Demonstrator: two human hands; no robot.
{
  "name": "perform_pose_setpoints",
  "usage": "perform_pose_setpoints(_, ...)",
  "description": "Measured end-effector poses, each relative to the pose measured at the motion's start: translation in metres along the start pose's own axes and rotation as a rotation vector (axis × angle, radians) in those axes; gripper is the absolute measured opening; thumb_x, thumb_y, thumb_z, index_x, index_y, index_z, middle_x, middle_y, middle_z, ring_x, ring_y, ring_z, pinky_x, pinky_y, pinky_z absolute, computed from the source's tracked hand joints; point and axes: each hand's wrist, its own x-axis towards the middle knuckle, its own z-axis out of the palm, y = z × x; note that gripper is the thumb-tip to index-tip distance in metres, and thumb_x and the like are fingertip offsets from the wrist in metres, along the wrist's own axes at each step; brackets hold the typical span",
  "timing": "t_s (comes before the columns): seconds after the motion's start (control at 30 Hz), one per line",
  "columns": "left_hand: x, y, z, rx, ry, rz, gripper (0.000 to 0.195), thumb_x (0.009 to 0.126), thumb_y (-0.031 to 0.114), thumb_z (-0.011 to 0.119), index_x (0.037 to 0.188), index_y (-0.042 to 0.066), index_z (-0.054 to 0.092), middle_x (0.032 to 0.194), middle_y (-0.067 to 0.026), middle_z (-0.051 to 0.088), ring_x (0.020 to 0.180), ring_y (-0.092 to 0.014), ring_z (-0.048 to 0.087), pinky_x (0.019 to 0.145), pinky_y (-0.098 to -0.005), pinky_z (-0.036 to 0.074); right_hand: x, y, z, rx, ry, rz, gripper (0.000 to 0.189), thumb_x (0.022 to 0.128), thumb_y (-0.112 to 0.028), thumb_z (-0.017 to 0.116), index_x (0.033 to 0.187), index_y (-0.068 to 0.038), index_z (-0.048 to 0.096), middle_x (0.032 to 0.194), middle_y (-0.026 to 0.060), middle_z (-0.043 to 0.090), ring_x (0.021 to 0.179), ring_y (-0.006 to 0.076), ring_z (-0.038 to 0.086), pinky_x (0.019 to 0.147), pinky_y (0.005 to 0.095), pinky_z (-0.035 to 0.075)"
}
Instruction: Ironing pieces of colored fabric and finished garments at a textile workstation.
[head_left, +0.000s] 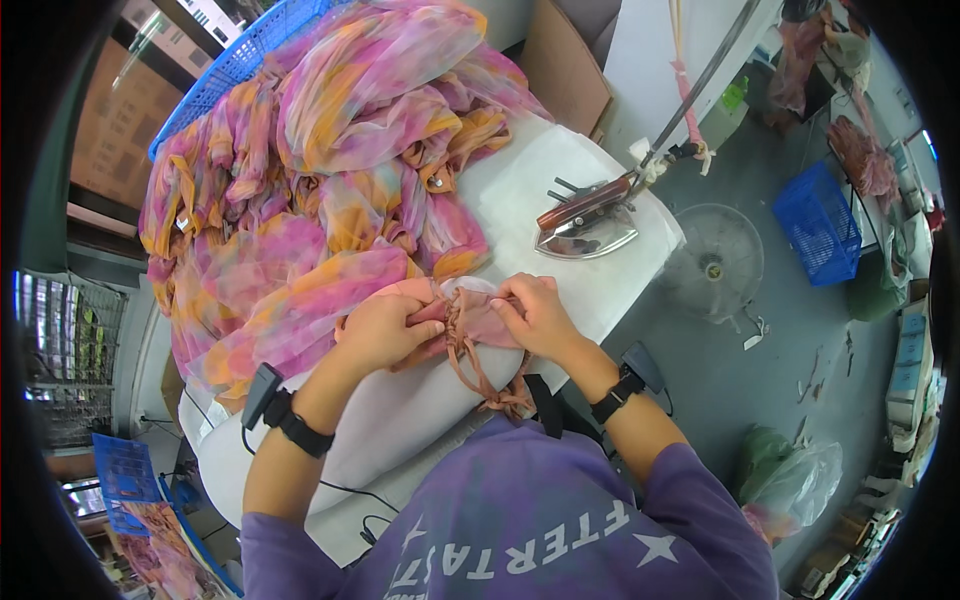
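Both my hands are on a dusty-pink fabric piece (484, 319) with a gathered middle, draped over the padded end of a white ironing board (442, 409). My left hand (394, 326) pinches its left part between thumb and fingers. The right edge is gripped by my right hand (536, 311). Thin pink fabric ties (472, 375) hang from the gathers toward my body. Beyond my hands lies a large heap of sheer pink, orange and purple tie-dye fabric (337, 187). A steam iron (585, 221) with a brown wooden handle rests on the white table, right of the heap.
A blue plastic basket (202, 97) stands behind the heap. The iron's hose (697, 82) runs up to the right. On the floor at right are a floor fan (712, 262), a blue crate (817, 225) and plastic bags (795, 480). A black cable (352, 491) trails by my left forearm.
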Motion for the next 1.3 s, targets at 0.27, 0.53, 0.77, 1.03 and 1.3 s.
perform_pose_setpoints(0.27,-0.016,-0.038,-0.022,0.095,-0.131,-0.215,0.039,0.087,0.043,0.076,0.085,0.004,0.076,0.073,-0.0170,0.071,0.068,-0.032,0.070,0.067,-0.0430,0.054,-0.033,0.004,0.013,-0.053,0.092,-0.235,0.048,0.095,-0.020,0.067,0.138,-0.002,0.057,0.143,0.0229,0.052,0.137,0.0429,0.048,0.115,0.0490,0.038)
perform_pose_setpoints(0.53,-0.032,-0.049,-0.017,0.165,-0.025,-0.164,0.050,0.080,0.053,0.081,0.081,0.004,0.076,0.074,-0.0157,0.071,0.071,-0.033,0.071,0.068,-0.0423,0.055,0.035,0.061,-0.076,-0.445,-0.008,-0.348,0.087,0.080,-0.030,0.083,0.152,-0.004,0.043,0.159,0.0202,0.040,0.151,0.0386,0.032,0.124,0.0520,0.025)
perform_pose_setpoints(0.77,-0.032,-0.038,-0.004,0.237,0.111,-0.080,0.046,0.084,0.051,0.077,0.088,0.006,0.078,0.078,-0.0160,0.072,0.071,-0.034,0.071,0.066,-0.0443,0.055,0.113,0.065,-0.136,-1.142,-0.522,0.152,0.038,0.071,-0.031,0.082,0.098,-0.007,0.071,0.099,0.0150,0.073,0.102,0.0347,0.068,0.097,0.0475,0.048)
perform_pose_setpoints(1.03,-0.027,-0.056,-0.015,-0.106,-0.105,-0.169,0.037,0.097,0.030,0.071,0.076,-0.001,0.067,0.059,-0.0052,0.060,0.052,-0.015,0.057,0.053,-0.0342,0.049,0.042,-0.041,-0.106,-0.649,-0.376,-0.204,0.053,0.071,-0.041,0.083,0.109,-0.008,0.065,0.078,0.0138,0.072,0.068,0.0342,0.072,0.063,0.0463,0.056)
perform_pose_setpoints(1.3,-0.045,-0.075,-0.016,-0.137,0.040,-0.190,0.030,0.096,0.028,0.067,0.087,0.000,0.071,0.066,-0.0112,0.064,0.060,-0.022,0.062,0.060,-0.0379,0.049,0.076,-0.116,-0.004,-0.570,-0.360,-0.153,0.023,0.074,-0.025,0.077,0.087,-0.008,0.069,0.079,0.0134,0.071,0.076,0.0346,0.072,0.069,0.0482,0.056)
